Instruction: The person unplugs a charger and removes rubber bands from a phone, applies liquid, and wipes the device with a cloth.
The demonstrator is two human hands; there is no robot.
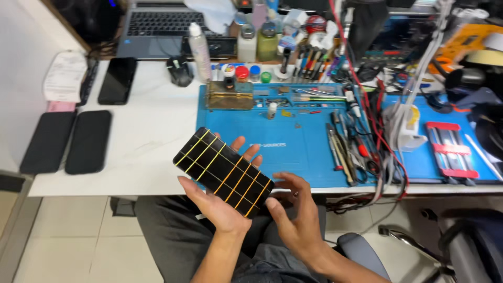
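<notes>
- The white table (152,131) spans the scene, its near edge just beyond the hands; the left part is less crowded, while the far and right parts are packed with bottles, cables and tools.
- A blue work mat (304,152) is laid right of centre, beyond the hands, with tweezers and screwdrivers along its right side.
- Two dark phones (68,141) lie flat at the left, well apart from the hands.
- The black phone with yellow bands (223,172) is held above the lap, near the table edge; its long axis runs from far left to near right.
- The left hand (217,202) is cupped under it, fingers wrapped behind.
- The right hand (296,212) is closed on its near right end, thumb on top.
</notes>
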